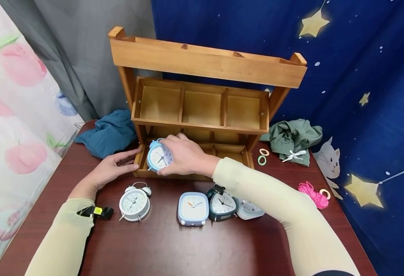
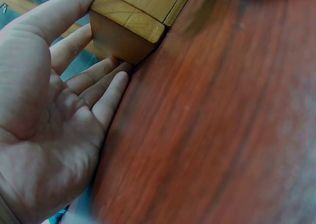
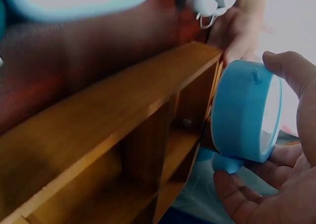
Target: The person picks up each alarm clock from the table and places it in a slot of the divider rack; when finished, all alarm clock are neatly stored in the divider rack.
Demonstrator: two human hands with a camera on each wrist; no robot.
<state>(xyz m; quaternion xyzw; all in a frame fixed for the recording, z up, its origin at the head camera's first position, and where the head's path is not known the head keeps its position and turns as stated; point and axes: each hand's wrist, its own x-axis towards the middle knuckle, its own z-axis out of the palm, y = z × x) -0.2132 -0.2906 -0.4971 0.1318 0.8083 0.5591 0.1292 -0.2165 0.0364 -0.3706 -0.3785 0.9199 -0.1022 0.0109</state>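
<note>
The right hand (image 1: 184, 155) grips a blue alarm clock (image 1: 159, 156) (fingers curled round it), while the flat left hand (image 1: 109, 168) touches the wooden rack (image 1: 206, 63).

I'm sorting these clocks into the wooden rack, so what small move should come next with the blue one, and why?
Probably ease the blue alarm clock down into the bottom-left compartment of the wooden rack. The right hand holds it at that opening, and the left hand rests against the rack's corner, steadying it.

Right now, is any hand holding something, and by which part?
The right hand grips the blue alarm clock around its round rim, at the rack's bottom-left compartment. The left hand holds nothing; its straight fingers touch the rack's corner.
</note>
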